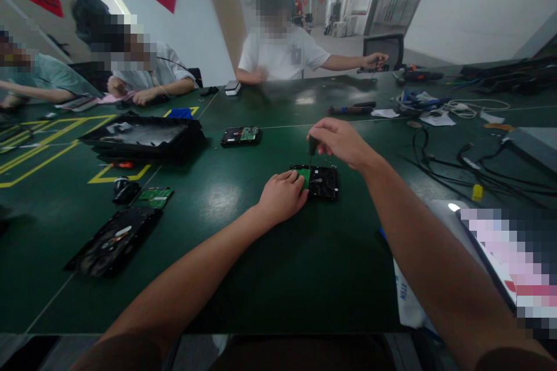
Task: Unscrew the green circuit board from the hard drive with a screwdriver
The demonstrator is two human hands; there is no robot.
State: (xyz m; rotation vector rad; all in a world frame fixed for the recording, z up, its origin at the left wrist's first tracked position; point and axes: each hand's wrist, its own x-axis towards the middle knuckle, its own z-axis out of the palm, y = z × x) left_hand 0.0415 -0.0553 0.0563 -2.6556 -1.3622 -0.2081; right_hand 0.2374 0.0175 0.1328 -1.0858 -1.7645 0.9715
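Note:
A black hard drive [324, 182] with a green circuit board on top lies flat on the dark green table [243, 255] in front of me. My left hand [282, 196] rests on its left edge and covers part of the green board, holding the drive down. My right hand [342, 142] is closed around the black handle of a small screwdriver [311, 151], held upright with its tip pointing down onto the drive's far left corner.
Another hard drive [241, 135] lies further back. At the left are a black tray [141, 138], an opened drive [115, 240], a loose green board [154, 196] and a red screwdriver [119, 165]. Cables [470, 165] sprawl at the right. Three people sit at the far side.

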